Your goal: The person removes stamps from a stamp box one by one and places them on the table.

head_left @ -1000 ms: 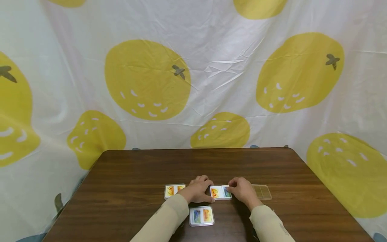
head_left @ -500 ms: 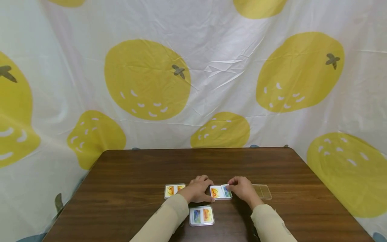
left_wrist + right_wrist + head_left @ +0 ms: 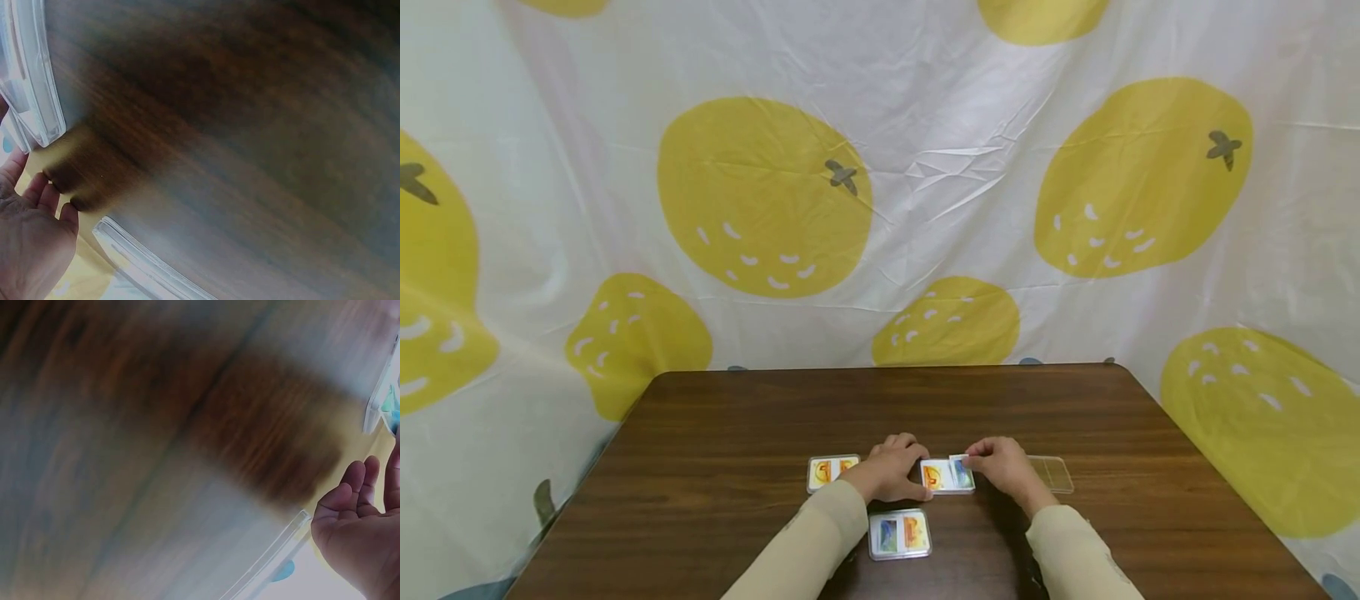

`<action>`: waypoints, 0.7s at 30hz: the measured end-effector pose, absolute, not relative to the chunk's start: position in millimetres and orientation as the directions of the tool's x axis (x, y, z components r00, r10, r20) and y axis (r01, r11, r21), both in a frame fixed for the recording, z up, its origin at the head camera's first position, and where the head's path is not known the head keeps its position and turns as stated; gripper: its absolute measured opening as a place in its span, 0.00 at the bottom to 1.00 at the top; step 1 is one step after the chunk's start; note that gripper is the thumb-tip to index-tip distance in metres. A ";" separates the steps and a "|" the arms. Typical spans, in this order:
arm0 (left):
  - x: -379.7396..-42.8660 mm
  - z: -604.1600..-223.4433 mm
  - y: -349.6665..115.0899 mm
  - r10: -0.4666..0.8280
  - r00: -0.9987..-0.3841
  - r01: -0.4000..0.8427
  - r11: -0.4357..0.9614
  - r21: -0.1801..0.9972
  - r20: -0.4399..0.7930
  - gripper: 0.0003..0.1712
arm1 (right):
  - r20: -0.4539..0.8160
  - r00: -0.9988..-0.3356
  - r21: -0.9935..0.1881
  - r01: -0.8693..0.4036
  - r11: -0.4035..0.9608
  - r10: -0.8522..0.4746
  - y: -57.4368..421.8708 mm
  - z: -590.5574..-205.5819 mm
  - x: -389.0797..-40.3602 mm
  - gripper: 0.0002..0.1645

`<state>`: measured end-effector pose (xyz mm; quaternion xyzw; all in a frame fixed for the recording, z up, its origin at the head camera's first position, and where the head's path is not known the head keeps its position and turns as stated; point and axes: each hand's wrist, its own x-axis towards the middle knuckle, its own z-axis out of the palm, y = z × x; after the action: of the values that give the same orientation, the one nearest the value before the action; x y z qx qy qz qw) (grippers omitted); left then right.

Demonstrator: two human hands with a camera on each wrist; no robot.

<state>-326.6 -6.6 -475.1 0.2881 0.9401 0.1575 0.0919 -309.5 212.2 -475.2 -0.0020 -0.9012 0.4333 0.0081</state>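
Observation:
A clear plastic card case (image 3: pixel 935 477) lies on the table between the hands, with an orange-and-yellow picture card in its left half. The left hand (image 3: pixel 891 469) holds the case at its left end, index finger by the far corner and thumb by the near one. The right hand (image 3: pixel 1002 468) pinches the top right corner of a blue-green picture card (image 3: pixel 961 473) over the case's right half. That card's top edge sticks out past the case's far rim. In the right wrist view, the right hand's (image 3: pixel 362 519) other fingers are bent beside the case.
A clear lid (image 3: pixel 1056 474) lies flat just right of the right hand. Left of the left hand is a case with orange cards (image 3: pixel 823 472), partly covered by it. Nearer the person sits a case with blue and orange cards (image 3: pixel 900 535). A lemon-print cloth (image 3: pixel 955 225) hangs behind the table.
The blue-green card tilted left at half a second ago and now stands nearly straight, its top edge slightly farther from the person. The left hand has kept its place on the case.

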 end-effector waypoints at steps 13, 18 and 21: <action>-326.1 -474.1 -6.6 0.563 -0.820 0.499 0.792 0.352 -0.103 0.33 | -0.063 -0.998 -0.843 0.062 0.534 0.016 215.7 -467.4 -308.7 0.08; -326.7 -474.7 -6.2 0.562 -0.820 0.500 0.795 0.343 -0.105 0.33 | -0.062 -0.998 -0.852 0.057 0.521 0.008 218.1 -465.4 -306.9 0.09; -326.7 -474.7 -6.2 0.558 -0.823 0.497 0.798 0.342 -0.108 0.33 | -0.062 -0.998 -0.854 0.057 0.517 0.008 220.5 -464.1 -305.5 0.10</action>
<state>-326.7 -6.2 -474.7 0.2798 0.9426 0.1512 0.1020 -305.5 220.5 -464.1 -0.0185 -0.8707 0.4909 -0.0251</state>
